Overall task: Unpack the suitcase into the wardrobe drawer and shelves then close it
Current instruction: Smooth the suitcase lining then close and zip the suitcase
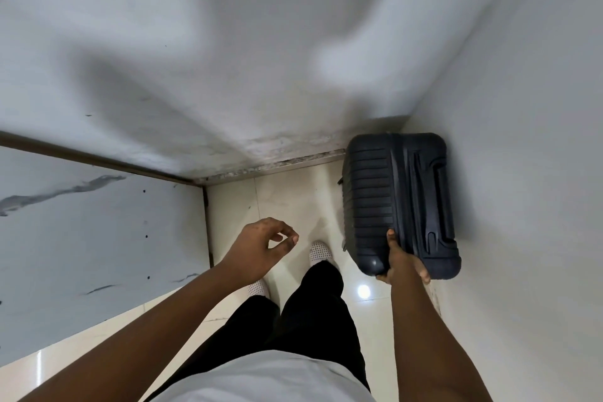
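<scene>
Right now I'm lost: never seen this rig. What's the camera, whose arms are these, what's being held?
There is no machine here: a person wears one wide-angle camera on the head, looking down at their own body, so the walls bend. The two bare arms come in from the bottom edge. The right hand grips the near end of a dark hard-shell suitcase, which sits closed in the corner by the right wall. The left hand is loosely curled and holds nothing. Below are black trousers, pale shoes and a glossy tiled floor. No wardrobe is clearly recognisable.
</scene>
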